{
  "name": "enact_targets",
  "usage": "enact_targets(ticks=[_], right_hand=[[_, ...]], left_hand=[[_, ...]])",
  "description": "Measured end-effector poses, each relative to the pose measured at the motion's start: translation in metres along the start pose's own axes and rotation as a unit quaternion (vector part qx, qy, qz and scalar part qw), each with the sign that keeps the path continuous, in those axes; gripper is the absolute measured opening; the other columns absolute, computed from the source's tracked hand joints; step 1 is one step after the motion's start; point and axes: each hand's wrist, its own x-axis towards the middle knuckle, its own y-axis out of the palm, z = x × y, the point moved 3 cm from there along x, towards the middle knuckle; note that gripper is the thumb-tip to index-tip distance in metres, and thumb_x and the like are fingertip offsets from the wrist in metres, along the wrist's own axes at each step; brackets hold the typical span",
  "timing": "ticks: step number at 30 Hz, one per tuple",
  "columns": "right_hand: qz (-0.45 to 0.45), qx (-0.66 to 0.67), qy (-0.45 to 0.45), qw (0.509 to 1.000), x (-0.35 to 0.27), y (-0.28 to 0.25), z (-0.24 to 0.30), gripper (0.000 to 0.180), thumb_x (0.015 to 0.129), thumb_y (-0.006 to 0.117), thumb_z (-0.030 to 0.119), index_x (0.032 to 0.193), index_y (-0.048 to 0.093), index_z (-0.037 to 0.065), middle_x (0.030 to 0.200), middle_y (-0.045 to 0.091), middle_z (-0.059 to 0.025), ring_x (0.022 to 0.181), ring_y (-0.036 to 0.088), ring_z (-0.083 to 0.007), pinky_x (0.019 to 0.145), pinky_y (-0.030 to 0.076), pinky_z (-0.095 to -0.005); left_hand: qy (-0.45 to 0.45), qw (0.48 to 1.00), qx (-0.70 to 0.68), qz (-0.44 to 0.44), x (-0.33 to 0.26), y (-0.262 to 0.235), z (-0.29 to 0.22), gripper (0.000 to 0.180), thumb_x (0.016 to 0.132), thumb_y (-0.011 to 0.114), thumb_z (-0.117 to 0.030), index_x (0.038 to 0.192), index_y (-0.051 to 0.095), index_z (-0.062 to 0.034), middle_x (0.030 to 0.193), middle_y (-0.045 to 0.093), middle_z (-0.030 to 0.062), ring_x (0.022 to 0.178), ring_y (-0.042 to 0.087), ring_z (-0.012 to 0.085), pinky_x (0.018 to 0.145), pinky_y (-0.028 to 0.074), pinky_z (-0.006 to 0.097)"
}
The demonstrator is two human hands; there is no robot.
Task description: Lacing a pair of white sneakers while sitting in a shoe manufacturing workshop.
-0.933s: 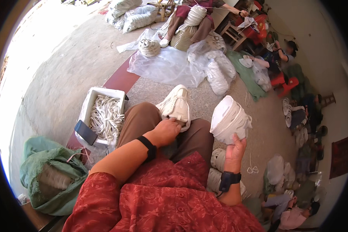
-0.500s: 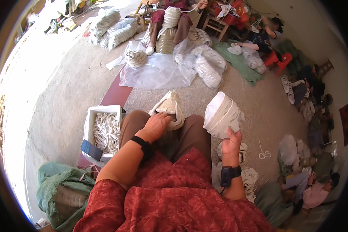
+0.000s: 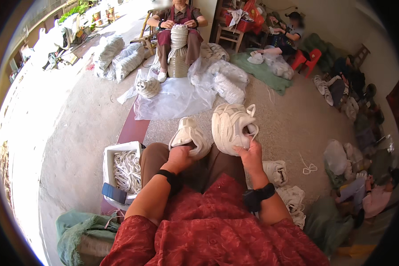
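Between my knees is a cream shoe upper [image 3: 191,134], its toe pointing away from me. My left hand [image 3: 179,160] grips it at the near opening, with the fingertips hidden inside. To its right, just above my right knee, my right hand [image 3: 252,156] holds up a nested stack of white shoe uppers [image 3: 229,126]. The thumb presses on the stack's near side, and a loop stands up at its upper right. The two pieces are close together, and I cannot tell whether they touch.
A white box [image 3: 107,173] of white laces [image 3: 127,170] stands left of my knee, with a blue phone [image 3: 114,193] on its edge. More uppers [image 3: 275,172] lie by my right thigh. Opposite sits a co-worker [image 3: 180,22] behind plastic sheeting [image 3: 175,104] and bagged bundles [image 3: 228,86].
My right hand has brought the stack left, closer to the upper between my knees, and turned it so an opening shows. My left hand has shifted slightly down and left. The view has tilted up.
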Motion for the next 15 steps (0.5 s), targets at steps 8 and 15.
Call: enact_targets(ticks=[8, 15], right_hand=[[0.316, -0.538, -0.167, 0.764, -0.008, 0.121, -0.034, 0.018, 0.072, 0.060, 0.002, 0.090, 0.061, 0.000, 0.082, 0.063, -0.0221, 0.080, 0.062, -0.0361, 0.070, 0.049, -0.0419], [0.397, -0.521, -0.135, 0.743, -0.014, 0.124, -0.132, 0.027, 0.072, 0.054, 0.000, 0.097, 0.063, 0.001, 0.100, 0.062, -0.0200, 0.097, 0.059, -0.0342, 0.082, 0.048, -0.0390]], left_hand=[[0.005, 0.910, -0.257, -0.324, -0.056, -0.133, 0.021, 0.023, 0.067, 0.071, -0.004, 0.088, 0.066, 0.0033, 0.083, 0.067, 0.0156, 0.077, 0.066, 0.0239, 0.070, 0.049, 0.032], [0.078, 0.966, -0.121, -0.215, -0.079, -0.129, -0.046, 0.023, 0.069, 0.068, -0.004, 0.091, 0.066, -0.0011, 0.086, 0.066, 0.0165, 0.083, 0.063, 0.0340, 0.072, 0.049, 0.037]])
